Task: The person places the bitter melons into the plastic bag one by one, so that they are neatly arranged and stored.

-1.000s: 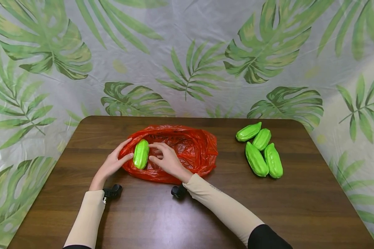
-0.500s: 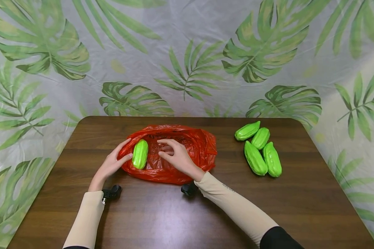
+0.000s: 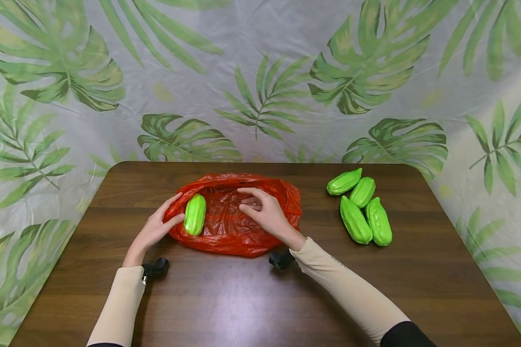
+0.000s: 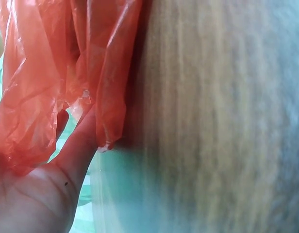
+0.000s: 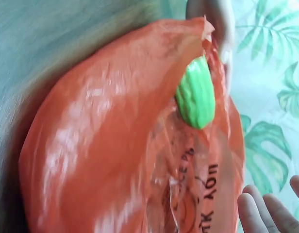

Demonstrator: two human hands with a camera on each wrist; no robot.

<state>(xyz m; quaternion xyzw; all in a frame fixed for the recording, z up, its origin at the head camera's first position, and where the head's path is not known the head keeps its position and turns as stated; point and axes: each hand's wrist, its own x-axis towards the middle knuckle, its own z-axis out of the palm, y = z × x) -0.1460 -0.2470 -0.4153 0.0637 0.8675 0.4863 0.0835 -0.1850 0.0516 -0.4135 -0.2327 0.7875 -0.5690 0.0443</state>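
Note:
A red plastic bag [image 3: 243, 243] lies on the table with its mouth facing up. At its left end, inside the mouth, rests a bright green, ridged, elongated fruit [image 3: 195, 215], perhaps artificial. My left hand [image 3: 155, 229] holds the bag's left rim, the thumb beside the fruit; in the left wrist view, red film [image 4: 33, 97] drapes over part of that hand. Above the bag's right half is my right hand [image 3: 267, 212], its fingers relaxed and apart with nothing between them. The right wrist view shows the fruit [image 5: 197, 94] in the bag and fingertips at lower right.
Several similar green fruits [image 3: 357, 220] lie in a loose cluster on the right side of the brown wooden table [image 3: 226, 299]. A leaf-printed cloth [image 3: 278, 29] hangs behind the table. Each wrist carries a small black camera [image 3: 156, 268].
My right hand has moved right, away from the green fruit, across the bag's mouth. The left hand stays at the left rim, and the fruit lies in the same spot.

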